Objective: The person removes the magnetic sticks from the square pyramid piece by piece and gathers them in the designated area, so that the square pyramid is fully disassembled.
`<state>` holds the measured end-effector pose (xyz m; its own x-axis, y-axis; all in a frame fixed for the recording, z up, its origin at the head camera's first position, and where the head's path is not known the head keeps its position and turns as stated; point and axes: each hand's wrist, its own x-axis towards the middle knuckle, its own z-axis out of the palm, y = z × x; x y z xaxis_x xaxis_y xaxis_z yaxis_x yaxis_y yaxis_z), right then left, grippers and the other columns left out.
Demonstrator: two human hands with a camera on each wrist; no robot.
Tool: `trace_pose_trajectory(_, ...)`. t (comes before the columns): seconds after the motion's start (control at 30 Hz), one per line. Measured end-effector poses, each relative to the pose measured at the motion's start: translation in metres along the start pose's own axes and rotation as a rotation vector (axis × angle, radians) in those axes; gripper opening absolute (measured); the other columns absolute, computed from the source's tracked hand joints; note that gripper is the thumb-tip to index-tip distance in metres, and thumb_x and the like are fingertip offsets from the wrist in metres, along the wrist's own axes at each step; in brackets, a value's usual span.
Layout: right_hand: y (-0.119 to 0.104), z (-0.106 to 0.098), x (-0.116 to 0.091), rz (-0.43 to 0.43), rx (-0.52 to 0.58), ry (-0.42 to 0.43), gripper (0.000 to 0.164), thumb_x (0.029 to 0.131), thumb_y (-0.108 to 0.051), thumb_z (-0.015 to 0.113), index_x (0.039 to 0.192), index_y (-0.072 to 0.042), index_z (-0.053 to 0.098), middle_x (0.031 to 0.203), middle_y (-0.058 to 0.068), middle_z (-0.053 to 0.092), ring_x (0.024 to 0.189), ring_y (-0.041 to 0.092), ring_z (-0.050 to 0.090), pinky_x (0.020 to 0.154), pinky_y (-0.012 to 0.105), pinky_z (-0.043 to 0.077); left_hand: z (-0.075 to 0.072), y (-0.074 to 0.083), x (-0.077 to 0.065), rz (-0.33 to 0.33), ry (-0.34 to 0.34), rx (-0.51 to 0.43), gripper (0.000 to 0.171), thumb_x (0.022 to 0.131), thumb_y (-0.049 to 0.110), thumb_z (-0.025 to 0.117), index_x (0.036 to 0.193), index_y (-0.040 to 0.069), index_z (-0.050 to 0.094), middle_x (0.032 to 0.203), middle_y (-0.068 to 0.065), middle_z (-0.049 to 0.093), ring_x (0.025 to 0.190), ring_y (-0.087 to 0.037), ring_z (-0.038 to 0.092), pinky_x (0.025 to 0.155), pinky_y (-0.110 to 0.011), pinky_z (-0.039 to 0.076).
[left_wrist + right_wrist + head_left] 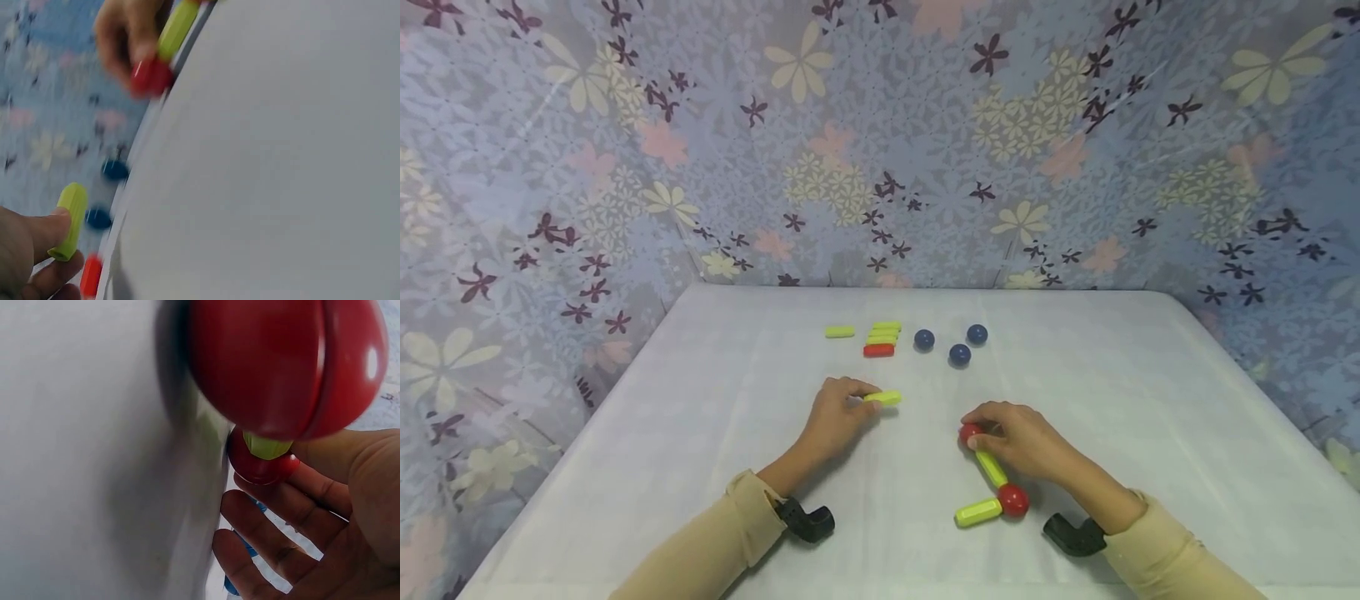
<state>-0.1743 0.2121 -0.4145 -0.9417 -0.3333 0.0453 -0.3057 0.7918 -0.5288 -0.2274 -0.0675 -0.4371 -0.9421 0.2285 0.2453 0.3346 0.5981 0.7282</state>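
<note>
My left hand (841, 421) pinches a yellow-green stick (883, 398) between thumb and fingers, over the middle of the table. In the left wrist view that stick (70, 220) shows as a short faceted rod. To the right, my right hand (1026, 437) grips a red ball (970, 435) with thumb and fingers. From this ball a yellow-green stick (991, 469) runs to a second red ball (1013, 500), which bears another yellow-green stick (978, 512) pointing left. Close up in the right wrist view, the second red ball (269, 362) partly covers the gripped one (262, 465).
Farther back on the white table (700, 375) lie several yellow-green sticks (882, 339), one more yellow-green stick (840, 332) to their left, and a red stick (878, 350). Beside them are three blue balls (959, 355). A flowered cloth (880, 167) hangs behind the table.
</note>
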Motion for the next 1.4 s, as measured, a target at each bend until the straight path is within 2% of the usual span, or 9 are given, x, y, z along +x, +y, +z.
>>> trace_pose_trajectory(0.13,0.000,0.000,0.000,0.010,-0.002,0.003,0.030,0.084,-0.025,0.069,0.112,-0.015,0.067,0.107,-0.002,0.069,0.102,0.019,0.062,0.089,0.044,0.050,-0.017,-0.022,0.026,-0.089,0.095,0.048,0.024,0.085,0.021,0.067,0.108,0.015,0.070,0.106,-0.003,0.066,0.104,-0.022,0.050,0.091,-0.040,0.038)
trace_pose_trajectory(0.3,-0.001,-0.001,0.000,0.027,0.001,-0.001,0.030,0.084,-0.026,0.069,0.112,-0.016,0.066,0.108,-0.002,0.069,0.104,0.020,0.062,0.090,0.045,0.049,-0.030,-0.041,0.058,-0.167,0.148,0.103,0.027,0.086,0.021,0.066,0.113,0.017,0.068,0.119,-0.004,0.063,0.114,-0.025,0.048,0.097,-0.045,0.035)
trace_pose_trajectory(0.43,-0.002,0.000,0.001,0.033,0.001,-0.005,0.031,0.083,-0.026,0.069,0.112,-0.016,0.066,0.109,-0.002,0.069,0.105,0.020,0.061,0.092,0.045,0.048,-0.033,-0.048,0.077,-0.181,0.162,0.156,0.027,0.086,0.019,0.065,0.113,0.016,0.067,0.119,-0.005,0.064,0.112,-0.026,0.049,0.097,-0.045,0.034)
trace_pose_trajectory(0.57,-0.004,0.000,0.002,0.046,0.003,-0.007,0.031,0.083,-0.026,0.070,0.113,-0.016,0.066,0.110,-0.001,0.068,0.107,0.021,0.061,0.093,0.046,0.048,-0.033,-0.051,0.089,-0.185,0.164,0.207,0.027,0.086,0.018,0.065,0.112,0.016,0.068,0.112,-0.007,0.065,0.107,-0.027,0.050,0.097,-0.044,0.033)
trace_pose_trajectory(0.8,-0.006,0.000,0.001,0.060,0.000,-0.009,0.032,0.083,-0.025,0.070,0.113,-0.016,0.066,0.113,0.000,0.068,0.110,0.022,0.060,0.094,0.047,0.047,-0.030,-0.056,0.099,-0.188,0.180,0.260,0.026,0.085,0.018,0.065,0.111,0.017,0.068,0.103,-0.009,0.064,0.103,-0.028,0.049,0.094,-0.046,0.034)
trace_pose_trajectory(1.13,-0.004,0.001,0.001,0.046,-0.001,-0.008,0.033,0.083,-0.027,0.069,0.114,-0.017,0.066,0.113,0.000,0.068,0.109,0.022,0.061,0.093,0.046,0.047,-0.027,-0.058,0.103,-0.205,0.176,0.284,0.024,0.085,0.019,0.066,0.109,0.017,0.068,0.105,-0.009,0.062,0.105,-0.029,0.048,0.093,-0.046,0.034)
trace_pose_trajectory(1.27,-0.006,-0.001,-0.004,0.037,-0.050,0.018,0.042,0.081,-0.031,0.071,0.119,-0.015,0.064,0.114,0.003,0.067,0.106,0.023,0.060,0.090,0.046,0.048,-0.026,-0.058,0.102,-0.197,0.181,0.288,0.024,0.085,0.020,0.066,0.109,0.017,0.068,0.105,-0.009,0.062,0.106,-0.029,0.048,0.092,-0.046,0.034)
trace_pose_trajectory(1.4,-0.012,-0.003,-0.015,0.091,-0.140,0.038,0.054,0.076,-0.039,0.075,0.122,-0.013,0.061,0.109,0.003,0.067,0.098,0.019,0.057,0.084,0.043,0.048,-0.026,-0.058,0.102,-0.192,0.182,0.296,0.025,0.085,0.020,0.066,0.109,0.018,0.067,0.104,-0.008,0.062,0.106,-0.028,0.048,0.092,-0.045,0.034)
